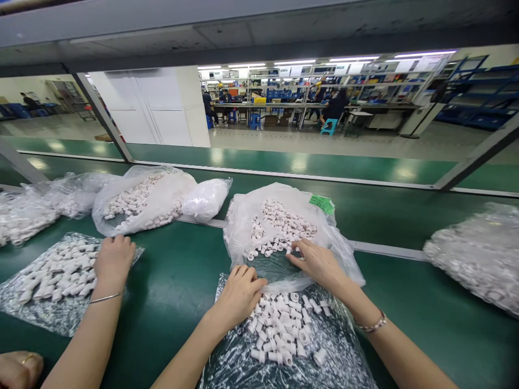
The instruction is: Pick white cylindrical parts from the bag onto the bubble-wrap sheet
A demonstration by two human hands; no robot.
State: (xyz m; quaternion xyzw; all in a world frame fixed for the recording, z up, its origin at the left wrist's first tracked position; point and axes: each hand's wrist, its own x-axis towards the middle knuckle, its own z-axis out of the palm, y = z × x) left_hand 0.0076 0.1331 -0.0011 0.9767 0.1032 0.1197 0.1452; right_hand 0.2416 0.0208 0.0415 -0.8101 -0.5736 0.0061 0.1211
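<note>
My left hand [242,294] is at the near left edge of an opened clear plastic bag [279,270], its fingers curled down; what is under them is hidden. Inside the bag's mouth, my right hand [318,262] has thumb and index finger closed around a small white plastic pipe fitting [288,250]. Many like fittings [284,216] fill the back of that bag. Nearer to me, a loose pile of white fittings [281,329] lies on a flat clear plastic sheet or bag [324,373], just below both hands.
A co-worker's hand [115,259] reaches over another pile of white fittings [60,273] at left; their other hand [20,370] is at the corner. More filled bags [141,200] line the green bench [174,286], with one at right [478,254]. A shelf [259,32] hangs overhead.
</note>
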